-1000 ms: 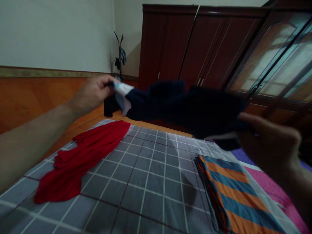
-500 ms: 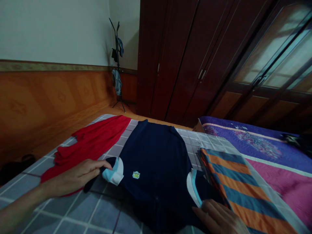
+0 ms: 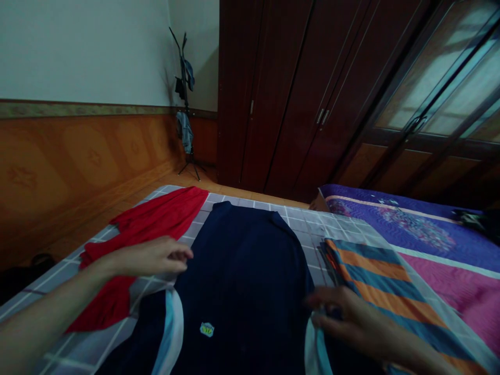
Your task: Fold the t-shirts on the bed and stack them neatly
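Note:
A dark navy shirt [image 3: 250, 260] with light blue and white bands at its sleeves and a small badge lies spread on a grey checked bedspread [image 3: 300, 221]. My left hand [image 3: 156, 255] hovers above the shirt's left edge, fingers loosely bent, with nothing visible in them. On the other side, my right hand [image 3: 347, 317] is over the right sleeve band, thumb and forefinger apart; it is slightly blurred, and whether it touches the cloth is unclear. The near part of the shirt runs out of view at the bottom.
A red garment [image 3: 156, 216] lies to the left, partly behind my left arm. Folded orange and blue striped cloth [image 3: 386, 286] is at the right. Beyond it is a purple and pink bed cover [image 3: 390, 208]. A wardrobe [image 3: 273, 104] and a coat stand [image 3: 186, 104] are at the back.
The shirt has shifted toward me, its sleeves now lying lower in view. My left hand has let go of the left sleeve and moved right; my right hand has moved up and away from me.

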Tool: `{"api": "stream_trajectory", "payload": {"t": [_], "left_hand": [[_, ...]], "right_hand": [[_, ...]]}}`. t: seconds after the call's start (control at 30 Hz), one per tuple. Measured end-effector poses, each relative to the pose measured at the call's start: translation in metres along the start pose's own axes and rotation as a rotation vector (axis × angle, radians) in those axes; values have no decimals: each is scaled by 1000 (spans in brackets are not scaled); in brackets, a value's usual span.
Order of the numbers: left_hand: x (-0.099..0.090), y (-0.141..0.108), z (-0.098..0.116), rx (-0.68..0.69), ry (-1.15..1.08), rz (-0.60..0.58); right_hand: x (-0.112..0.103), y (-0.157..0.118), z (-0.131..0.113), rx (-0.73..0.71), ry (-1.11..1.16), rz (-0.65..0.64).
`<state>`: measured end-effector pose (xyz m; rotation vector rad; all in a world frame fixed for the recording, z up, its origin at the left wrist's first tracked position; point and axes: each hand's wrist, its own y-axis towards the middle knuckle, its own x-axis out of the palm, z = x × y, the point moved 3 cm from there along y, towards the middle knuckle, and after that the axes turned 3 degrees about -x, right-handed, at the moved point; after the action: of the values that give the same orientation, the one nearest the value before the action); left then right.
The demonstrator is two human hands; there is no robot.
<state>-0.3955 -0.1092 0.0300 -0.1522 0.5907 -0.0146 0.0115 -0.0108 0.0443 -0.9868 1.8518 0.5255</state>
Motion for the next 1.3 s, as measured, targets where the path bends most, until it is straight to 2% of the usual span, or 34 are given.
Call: {"api": "stream_trajectory", "payload": {"t": [0.03, 0.1, 0.17, 0.23, 0.33, 0.43, 0.53, 0.77, 0.93, 1.17, 1.23, 1.3], "left_hand": [[-3, 29, 6, 26, 0, -36], [-14, 83, 7, -28, -7, 208], [-14, 126, -3, -87, 20, 331], [-10, 156, -18, -150, 60, 401], [-7, 181, -37, -247, 136, 473], [-8, 192, -48, -289, 191, 513], [-8, 198, -56, -267, 180, 519], [-7, 214, -67, -172, -103, 538], [-3, 215, -61, -130, -349, 525], [4, 206, -42, -96, -607, 365], [3, 206, -44, -95, -624, 371], [-1, 206, -48, -89, -600, 426]], "right_hand": [[-6, 22, 12, 50, 18, 8], [-16, 67, 43, 167, -64, 161], [-16, 104, 75, 250, -116, 221], [-14, 128, 102, 311, -158, 261], [-12, 146, 124, 354, -208, 277], [-13, 160, 131, 361, -243, 268], [-12, 177, 133, 357, -264, 259], [-8, 199, 145, 404, -248, 326], [-13, 199, 160, 530, -156, 440], [-13, 201, 164, 564, -43, 482], [-12, 200, 164, 566, -30, 499], [-13, 199, 166, 573, -21, 526]]}}
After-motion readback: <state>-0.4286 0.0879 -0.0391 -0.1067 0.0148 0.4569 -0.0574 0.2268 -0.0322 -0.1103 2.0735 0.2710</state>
